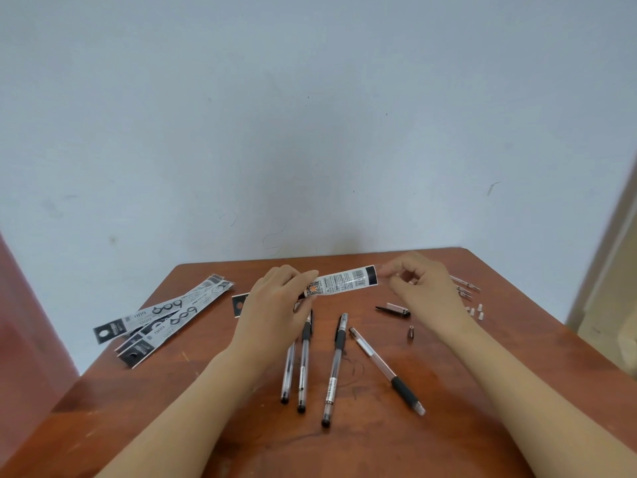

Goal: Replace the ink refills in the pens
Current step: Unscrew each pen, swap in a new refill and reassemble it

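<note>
Above table (458,381) | left hand (275,307), right hand (425,288) each pinch one end | refill packet (344,281): black-and-white, barcoded

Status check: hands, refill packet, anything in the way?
Left hand and right hand both pinch the refill packet above the table. Pens lie beneath. Nothing blocking.

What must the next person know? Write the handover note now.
Left hand grips the refill packet at one end; right hand pinches the other.
More packets lie left; loose refills at right.
One pen barrel lies open, its metal tip and cap beside it.
Three capped pens lie in front.
Left: take a refill out, fit it, close the pen.
</note>
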Demonstrator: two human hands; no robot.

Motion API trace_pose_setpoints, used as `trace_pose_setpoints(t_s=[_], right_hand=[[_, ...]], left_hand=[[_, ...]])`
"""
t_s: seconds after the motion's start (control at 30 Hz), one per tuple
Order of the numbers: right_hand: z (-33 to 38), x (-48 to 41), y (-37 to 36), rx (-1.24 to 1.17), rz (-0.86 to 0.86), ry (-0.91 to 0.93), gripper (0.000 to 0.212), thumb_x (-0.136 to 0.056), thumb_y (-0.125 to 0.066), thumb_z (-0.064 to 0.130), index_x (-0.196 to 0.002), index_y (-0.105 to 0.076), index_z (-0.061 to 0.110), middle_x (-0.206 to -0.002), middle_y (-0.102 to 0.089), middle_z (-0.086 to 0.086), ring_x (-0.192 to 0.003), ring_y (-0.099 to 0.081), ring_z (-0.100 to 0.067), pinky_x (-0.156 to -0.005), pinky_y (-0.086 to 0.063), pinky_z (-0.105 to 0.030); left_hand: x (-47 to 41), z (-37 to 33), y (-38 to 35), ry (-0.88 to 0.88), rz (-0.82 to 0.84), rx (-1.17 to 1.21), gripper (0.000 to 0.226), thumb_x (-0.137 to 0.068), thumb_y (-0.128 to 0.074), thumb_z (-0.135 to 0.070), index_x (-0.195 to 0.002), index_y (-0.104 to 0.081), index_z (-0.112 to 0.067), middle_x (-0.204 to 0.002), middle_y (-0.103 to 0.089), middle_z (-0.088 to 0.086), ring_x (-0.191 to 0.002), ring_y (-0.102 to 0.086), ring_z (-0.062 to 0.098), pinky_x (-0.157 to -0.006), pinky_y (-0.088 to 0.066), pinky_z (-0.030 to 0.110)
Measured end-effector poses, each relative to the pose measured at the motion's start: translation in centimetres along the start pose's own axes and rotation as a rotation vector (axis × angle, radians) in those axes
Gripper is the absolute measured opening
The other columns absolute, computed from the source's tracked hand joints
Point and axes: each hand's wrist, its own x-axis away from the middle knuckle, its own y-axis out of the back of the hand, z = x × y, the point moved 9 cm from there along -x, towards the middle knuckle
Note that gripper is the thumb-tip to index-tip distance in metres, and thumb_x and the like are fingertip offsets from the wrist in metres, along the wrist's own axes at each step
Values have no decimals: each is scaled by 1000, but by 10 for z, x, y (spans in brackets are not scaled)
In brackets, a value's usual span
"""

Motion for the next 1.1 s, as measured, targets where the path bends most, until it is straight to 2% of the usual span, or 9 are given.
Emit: trace_pose_setpoints(t_s=[0.17, 0.3, 0.43, 0.6, 0.77, 1.0, 1.1], right_hand=[[5, 2, -5, 5, 72, -6, 34, -83, -59, 2, -67, -58, 33, -81, -54, 13, -71, -50, 0, -60, -36, -2], [3, 2, -4, -42, 66, -48, 33, -84, -58, 2, -68, -58, 31, -79, -54, 11, -70, -49, -2, -59, -38, -5], [4, 3, -6, -58, 99, -58, 33, -84, -57, 1, -70, -59, 32, -77, -53, 13, -69, -49, -3, -57, -37, -1], [2, 4, -13, -84, 171, -76, 31, -85, -59, 7, -74, -62, 35, -77, -55, 14, -71, -50, -3, -69, -37, -18], [2, 4, -13, -84, 165, -61, 26, -84, -61, 8, -72, -63, 31, -76, -57, 13, -72, -53, -5, -72, -40, -21], [-2, 4, -14, -125, 169, -100, 21, -84, -62, 9, -74, -64, 27, -70, -61, 8, -64, -51, -5, -64, -40, -20], [-1, 6, -16, -170, 198, -117, 25, -85, -60, 8, -76, -66, 31, -69, -63, 11, -60, -56, 2, -56, -43, -12]], left_hand=[[0, 0, 2, -6, -6, 11, 39, -66, -76, -1, -104, -65, -5, -77, -64, 6, -71, -60, 22, -63, -49, 31], [0, -1, 3, -16, -12, 12, 40, -65, -76, 0, -104, -65, -4, -78, -64, 7, -71, -61, 22, -65, -46, 29], [0, -2, 3, -32, -5, 14, 41, -65, -76, 0, -105, -65, -4, -79, -64, 7, -71, -60, 22, -65, -47, 29], [0, -1, 2, -32, 4, 20, 39, -67, -75, -1, -105, -65, -4, -78, -64, 7, -71, -60, 22, -65, -47, 29], [0, -1, 1, -32, 15, 12, 39, -67, -75, -1, -104, -65, -5, -78, -64, 6, -71, -60, 22, -65, -46, 28], [0, 1, 0, -40, 34, 14, 38, -67, -74, -1, -104, -65, -4, -78, -64, 7, -71, -60, 23, -64, -48, 31], [0, 1, 0, -42, 36, 29, 35, -70, -68, -6, -105, -64, -4, -79, -64, 7, -72, -60, 22, -65, -46, 28]])
